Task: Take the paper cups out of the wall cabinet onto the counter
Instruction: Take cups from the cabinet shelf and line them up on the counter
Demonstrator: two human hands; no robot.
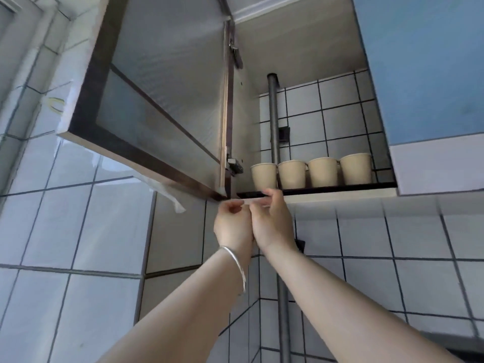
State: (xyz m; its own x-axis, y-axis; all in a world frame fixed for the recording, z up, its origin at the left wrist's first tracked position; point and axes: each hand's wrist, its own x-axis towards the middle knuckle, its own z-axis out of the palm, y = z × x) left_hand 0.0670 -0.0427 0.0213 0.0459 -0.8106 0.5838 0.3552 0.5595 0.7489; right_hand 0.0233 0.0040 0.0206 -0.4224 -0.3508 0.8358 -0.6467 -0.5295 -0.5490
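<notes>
Four plain, unprinted paper cups (310, 172) stand on cabinet shelf (340, 191). Left hand (233, 224) and right hand (272, 221) loosely curled, empty, below.

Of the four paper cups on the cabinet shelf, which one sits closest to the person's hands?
The leftmost cup, next to the open door's hinge. It stands just above the right hand at the shelf edge; the other three run off rightward.

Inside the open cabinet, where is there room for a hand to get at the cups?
Open room lies above the four paper cups, up to the cabinet ceiling. The cups stand rim to rim, so no gap between them. The grey pipe crowds the leftmost cup. Both hands, left hand and right hand, are at the shelf edge.
</notes>
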